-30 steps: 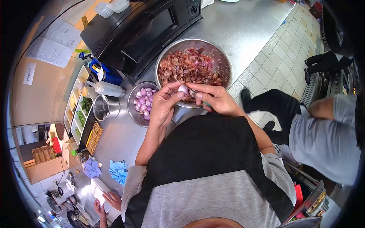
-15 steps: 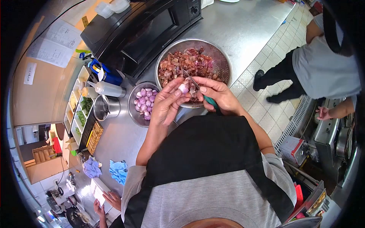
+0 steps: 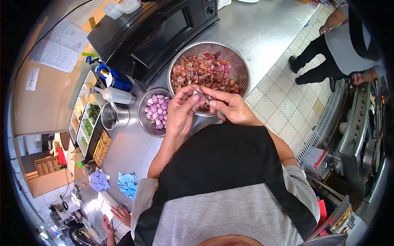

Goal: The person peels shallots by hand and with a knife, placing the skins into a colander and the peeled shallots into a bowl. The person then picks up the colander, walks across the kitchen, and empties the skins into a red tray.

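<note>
My left hand (image 3: 180,111) pinches a shallot (image 3: 199,94) between thumb and fingertips, and most of it is hidden by the fingers. A small knife with a green handle (image 3: 221,114) is in my right hand (image 3: 236,108), its thin blade angled across the shallot. Both hands meet over the near rim of a large metal colander (image 3: 243,67), which is heaped with reddish-brown skins (image 3: 205,71). Left of my left hand, a smaller steel bowl (image 3: 142,119) contains several peeled purple-white shallots (image 3: 157,110).
A black oven (image 3: 160,37) stands behind the colander. At left are squeeze bottles (image 3: 119,96), a steel pot (image 3: 110,119) and herb trays (image 3: 88,127). Blue cloth (image 3: 128,184) lies nearby. Another person (image 3: 349,45) stands at right by a stove (image 3: 355,135); another's hands (image 3: 121,215) hold a white box.
My fingers have closed further around the shallot, and the knife has shifted slightly left with my right hand. The person at right has moved away, toward the upper right.
</note>
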Action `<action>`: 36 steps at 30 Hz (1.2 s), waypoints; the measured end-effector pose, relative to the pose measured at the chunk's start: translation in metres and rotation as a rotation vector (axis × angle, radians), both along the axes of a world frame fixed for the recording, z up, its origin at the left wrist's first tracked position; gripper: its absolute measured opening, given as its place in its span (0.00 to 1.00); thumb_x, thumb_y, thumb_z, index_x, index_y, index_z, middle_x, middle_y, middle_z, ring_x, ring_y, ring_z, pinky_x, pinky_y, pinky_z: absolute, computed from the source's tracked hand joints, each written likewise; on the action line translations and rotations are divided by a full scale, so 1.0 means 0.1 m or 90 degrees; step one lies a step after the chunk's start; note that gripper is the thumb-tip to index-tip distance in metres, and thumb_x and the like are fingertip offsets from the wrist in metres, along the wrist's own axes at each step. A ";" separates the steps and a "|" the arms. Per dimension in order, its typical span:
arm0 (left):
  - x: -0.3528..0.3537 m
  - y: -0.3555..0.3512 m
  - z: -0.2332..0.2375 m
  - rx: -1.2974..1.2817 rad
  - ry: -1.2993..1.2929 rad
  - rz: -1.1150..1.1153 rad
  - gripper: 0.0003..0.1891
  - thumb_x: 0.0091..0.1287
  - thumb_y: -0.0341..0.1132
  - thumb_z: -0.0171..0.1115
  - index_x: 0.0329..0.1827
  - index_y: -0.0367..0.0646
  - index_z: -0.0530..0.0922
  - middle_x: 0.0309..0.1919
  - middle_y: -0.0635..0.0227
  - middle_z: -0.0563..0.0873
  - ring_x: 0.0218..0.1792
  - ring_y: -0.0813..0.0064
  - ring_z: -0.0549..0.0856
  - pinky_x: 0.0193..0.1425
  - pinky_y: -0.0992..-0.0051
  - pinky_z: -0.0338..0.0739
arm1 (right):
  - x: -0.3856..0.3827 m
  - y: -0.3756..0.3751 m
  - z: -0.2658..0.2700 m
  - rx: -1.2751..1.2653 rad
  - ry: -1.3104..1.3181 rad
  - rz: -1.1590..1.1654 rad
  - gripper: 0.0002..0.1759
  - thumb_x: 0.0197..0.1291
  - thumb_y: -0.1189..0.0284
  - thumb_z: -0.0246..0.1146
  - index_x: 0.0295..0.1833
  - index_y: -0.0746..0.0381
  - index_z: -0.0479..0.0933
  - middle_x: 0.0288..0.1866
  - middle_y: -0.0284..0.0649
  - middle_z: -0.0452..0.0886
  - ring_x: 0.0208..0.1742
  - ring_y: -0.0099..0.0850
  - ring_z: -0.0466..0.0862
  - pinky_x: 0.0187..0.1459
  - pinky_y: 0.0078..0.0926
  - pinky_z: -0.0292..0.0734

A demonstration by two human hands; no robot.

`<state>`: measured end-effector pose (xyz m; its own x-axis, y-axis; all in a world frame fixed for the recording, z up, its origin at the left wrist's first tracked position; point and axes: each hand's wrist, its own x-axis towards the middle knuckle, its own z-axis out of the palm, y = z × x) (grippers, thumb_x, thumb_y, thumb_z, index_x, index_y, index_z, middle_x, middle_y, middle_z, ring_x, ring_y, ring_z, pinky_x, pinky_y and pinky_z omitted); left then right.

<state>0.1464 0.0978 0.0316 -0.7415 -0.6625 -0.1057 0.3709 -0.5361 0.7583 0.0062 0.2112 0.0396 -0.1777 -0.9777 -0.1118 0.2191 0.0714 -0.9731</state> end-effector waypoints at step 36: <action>0.03 0.07 0.04 -0.210 -0.111 0.080 0.15 0.61 0.21 0.62 0.52 0.35 0.77 0.44 0.64 0.84 0.46 0.78 0.81 0.52 0.79 0.76 | 0.01 0.03 0.11 0.006 0.031 0.010 0.24 0.65 0.73 0.55 0.67 0.54 0.67 0.28 0.30 0.73 0.21 0.15 0.67 0.23 0.14 0.65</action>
